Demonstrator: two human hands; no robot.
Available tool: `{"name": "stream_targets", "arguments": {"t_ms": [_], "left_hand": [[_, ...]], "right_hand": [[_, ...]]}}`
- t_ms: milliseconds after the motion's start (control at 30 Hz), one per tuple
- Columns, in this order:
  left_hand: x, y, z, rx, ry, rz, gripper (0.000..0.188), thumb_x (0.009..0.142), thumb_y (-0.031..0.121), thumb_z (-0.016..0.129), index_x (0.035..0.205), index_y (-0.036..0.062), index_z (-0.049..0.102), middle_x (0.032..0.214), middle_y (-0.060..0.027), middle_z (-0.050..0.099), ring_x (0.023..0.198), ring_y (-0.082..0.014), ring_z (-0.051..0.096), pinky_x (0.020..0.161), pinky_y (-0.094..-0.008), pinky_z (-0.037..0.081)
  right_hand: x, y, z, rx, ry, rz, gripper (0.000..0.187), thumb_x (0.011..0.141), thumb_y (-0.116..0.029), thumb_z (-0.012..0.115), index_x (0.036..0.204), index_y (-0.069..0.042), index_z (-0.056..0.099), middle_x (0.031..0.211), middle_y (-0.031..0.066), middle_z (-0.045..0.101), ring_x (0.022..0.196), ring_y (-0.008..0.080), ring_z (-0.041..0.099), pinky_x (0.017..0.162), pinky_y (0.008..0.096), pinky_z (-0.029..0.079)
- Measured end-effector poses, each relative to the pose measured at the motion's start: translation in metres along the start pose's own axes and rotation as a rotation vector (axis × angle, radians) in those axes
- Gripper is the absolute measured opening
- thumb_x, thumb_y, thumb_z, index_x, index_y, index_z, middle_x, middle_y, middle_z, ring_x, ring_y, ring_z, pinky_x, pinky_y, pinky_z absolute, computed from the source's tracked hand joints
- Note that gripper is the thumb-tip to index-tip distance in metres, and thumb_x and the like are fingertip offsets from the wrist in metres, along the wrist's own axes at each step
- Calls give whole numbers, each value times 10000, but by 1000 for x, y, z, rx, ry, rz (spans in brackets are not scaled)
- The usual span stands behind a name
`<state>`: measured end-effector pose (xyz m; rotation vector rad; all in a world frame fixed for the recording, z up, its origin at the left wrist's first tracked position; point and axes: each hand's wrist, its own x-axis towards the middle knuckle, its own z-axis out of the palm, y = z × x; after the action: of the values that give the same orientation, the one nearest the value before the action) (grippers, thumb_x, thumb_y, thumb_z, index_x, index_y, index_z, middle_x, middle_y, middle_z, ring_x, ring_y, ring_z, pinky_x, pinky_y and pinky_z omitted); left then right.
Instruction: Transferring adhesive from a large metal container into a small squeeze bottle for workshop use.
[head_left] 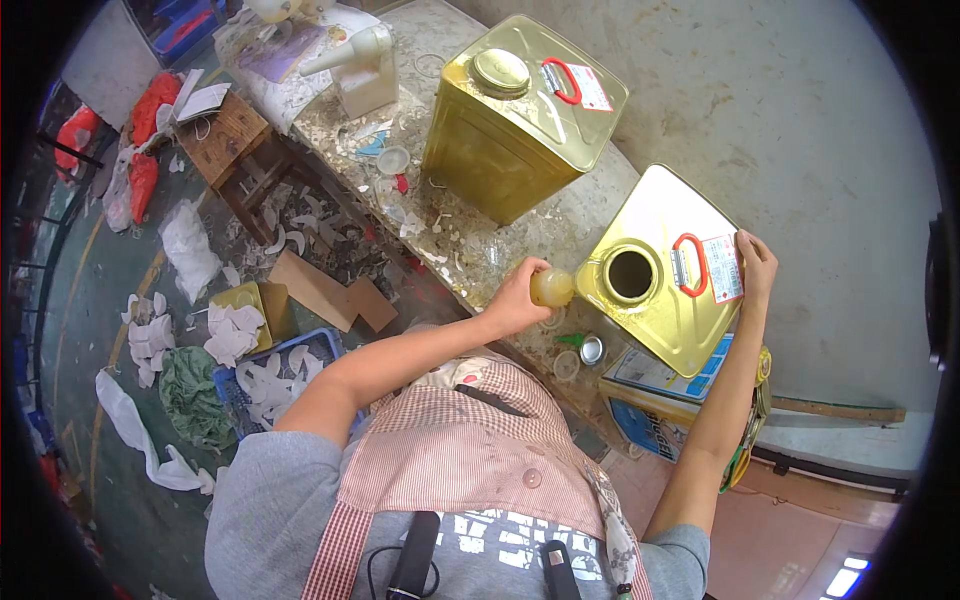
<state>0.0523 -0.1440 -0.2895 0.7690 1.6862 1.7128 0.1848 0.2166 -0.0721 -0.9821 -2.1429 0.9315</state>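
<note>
A square gold metal can (690, 335) with a red handle is tilted so that one corner points at my left hand. Its round mouth is uncapped and dark inside. My right hand (757, 265) grips the can's far right edge, beside a white label. Closed around a small translucent yellowish bottle (552, 288), my left hand (518, 300) keeps it right at the can's lowered corner. Whether liquid is flowing between them I cannot tell. A second gold can (500, 150), capped with a round lid, stands upright farther back on the worktable (465, 255).
A white spouted plastic jug (365, 85) stands at the back left. Small clear cups and a round metal lid (593, 349) lie near the table's front edge. A blue-and-yellow carton (640, 400) sits under the tilted can. On the left are a wooden stool (225, 140) and a blue basket (325, 345) of scraps.
</note>
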Motion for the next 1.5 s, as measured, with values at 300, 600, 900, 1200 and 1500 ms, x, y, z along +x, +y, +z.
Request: {"name": "stream_targets", "arguments": {"t_ms": [300, 600, 900, 1200, 1500], "left_hand": [[8, 33, -18, 16, -51, -22, 658, 651, 98, 819, 1199, 56, 457, 1134, -137, 590, 1100, -255, 569, 966, -365, 443], [71, 114, -38, 208, -105, 193, 635, 621, 133, 821, 1154, 41, 489, 1061, -151, 606, 1016, -290, 599, 903, -377, 476], [138, 281, -1, 168, -329, 402, 631, 672, 136, 796, 1192, 36, 452, 1128, -144, 584, 1095, -265, 578, 960, -355, 462], [124, 287, -3, 130, -308, 195, 666, 698, 147, 826, 1239, 70, 447, 1187, -106, 554, 1163, -224, 533, 956, -385, 474], [81, 210, -28, -19, -302, -25, 662, 704, -21, 770, 1263, 47, 422, 1198, -92, 543, 1128, -191, 565, 953, -339, 487]], "right_hand": [[6, 1, 3, -5, 2, 47, 307, 851, -205, 738, 1025, 47, 714, 909, 65, 700, 815, 110, 612, 744, 226, 470], [20, 18, -3, 74, 7, 113, 305, 847, -217, 737, 985, 54, 714, 803, 44, 676, 678, 96, 580, 615, 244, 456], [62, 58, -20, 91, -125, 512, 296, 862, -284, 732, 912, 7, 718, 780, 82, 678, 600, 152, 601, 556, 303, 478], [99, 170, -56, -278, 6, 725, 1017, 816, -775, 509, 1351, 88, 452, 1289, 231, 567, 1168, 366, 567, 994, 553, 421], [35, -81, -38, -283, 503, -264, 401, 867, -347, 668, 1092, -15, 683, 1100, 198, 679, 1035, 321, 639, 885, 396, 489]]}}
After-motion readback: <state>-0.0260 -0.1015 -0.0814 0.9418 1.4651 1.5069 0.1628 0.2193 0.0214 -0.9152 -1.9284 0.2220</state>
